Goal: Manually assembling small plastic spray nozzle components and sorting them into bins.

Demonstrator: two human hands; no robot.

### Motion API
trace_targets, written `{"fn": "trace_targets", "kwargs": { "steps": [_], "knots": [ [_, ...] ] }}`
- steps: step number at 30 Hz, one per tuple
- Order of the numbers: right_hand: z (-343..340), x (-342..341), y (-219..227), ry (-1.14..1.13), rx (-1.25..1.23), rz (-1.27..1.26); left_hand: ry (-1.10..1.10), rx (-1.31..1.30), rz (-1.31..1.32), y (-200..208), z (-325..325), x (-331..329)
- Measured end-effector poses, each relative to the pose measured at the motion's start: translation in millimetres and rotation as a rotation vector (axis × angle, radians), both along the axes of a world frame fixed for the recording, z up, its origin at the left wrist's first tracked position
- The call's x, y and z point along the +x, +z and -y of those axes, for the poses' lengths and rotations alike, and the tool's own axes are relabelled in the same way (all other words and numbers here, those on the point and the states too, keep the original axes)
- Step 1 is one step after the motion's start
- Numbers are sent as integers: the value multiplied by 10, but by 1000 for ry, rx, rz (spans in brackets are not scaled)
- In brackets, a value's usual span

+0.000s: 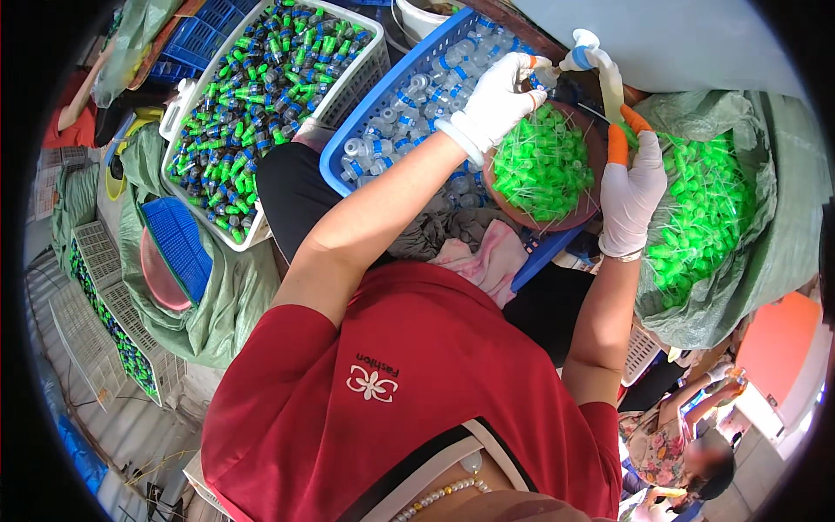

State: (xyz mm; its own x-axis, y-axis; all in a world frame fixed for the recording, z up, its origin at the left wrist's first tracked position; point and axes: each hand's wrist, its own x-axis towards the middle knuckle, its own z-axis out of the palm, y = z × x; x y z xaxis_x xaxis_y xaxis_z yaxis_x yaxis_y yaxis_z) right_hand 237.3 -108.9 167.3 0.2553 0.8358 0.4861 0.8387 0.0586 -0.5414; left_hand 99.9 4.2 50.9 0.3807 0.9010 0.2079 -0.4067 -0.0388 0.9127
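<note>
My left hand (497, 103), in a white glove with orange fingertip covers, pinches a small clear bottle (545, 78) with a blue band. Right beside it stands a nozzle (577, 59) joined to a curved whitish pipe (611, 87). My right hand (632, 196), gloved the same way, has its orange-covered thumb and finger closed on a green cap with a thin pale stem, partly hidden by them. Between my hands, a reddish-brown bowl (598, 157) holds a heap of green stemmed caps (544, 165). Under my left forearm, similar clear bottles (409, 109) fill a blue crate (335, 157).
A white crate (370, 24) at left holds many dark bottles with green caps. At right, a green woven sack (704, 326) is full of stemmed green caps. Pink cloth (487, 257) lies near my lap. Another person (661, 444) works at lower right.
</note>
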Motion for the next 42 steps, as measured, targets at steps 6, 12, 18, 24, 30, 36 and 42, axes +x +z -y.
{"fn": "trace_targets", "kwargs": {
  "steps": [6,12,18,24,30,36,42],
  "knots": [
    [-2,12,-17,22,39,-4,7,37,24,41,22,-16],
    [5,8,0,14,34,-21,17,32,-9,48,29,-29],
    [16,-89,-65,84,315,-217,76,143,-184,-49,23,-91],
    [73,-113,-150,28,-64,44,-138,197,-131,40,261,-218],
    [109,-29,-208,-9,-128,39,-401,-246,-8,25,354,-303],
    [86,-105,-197,67,-89,-31,-343,-167,-64,-9,362,-312],
    [44,-164,-416,149,-175,-64,-310,-5,-178,147,482,-252]
  ]
}}
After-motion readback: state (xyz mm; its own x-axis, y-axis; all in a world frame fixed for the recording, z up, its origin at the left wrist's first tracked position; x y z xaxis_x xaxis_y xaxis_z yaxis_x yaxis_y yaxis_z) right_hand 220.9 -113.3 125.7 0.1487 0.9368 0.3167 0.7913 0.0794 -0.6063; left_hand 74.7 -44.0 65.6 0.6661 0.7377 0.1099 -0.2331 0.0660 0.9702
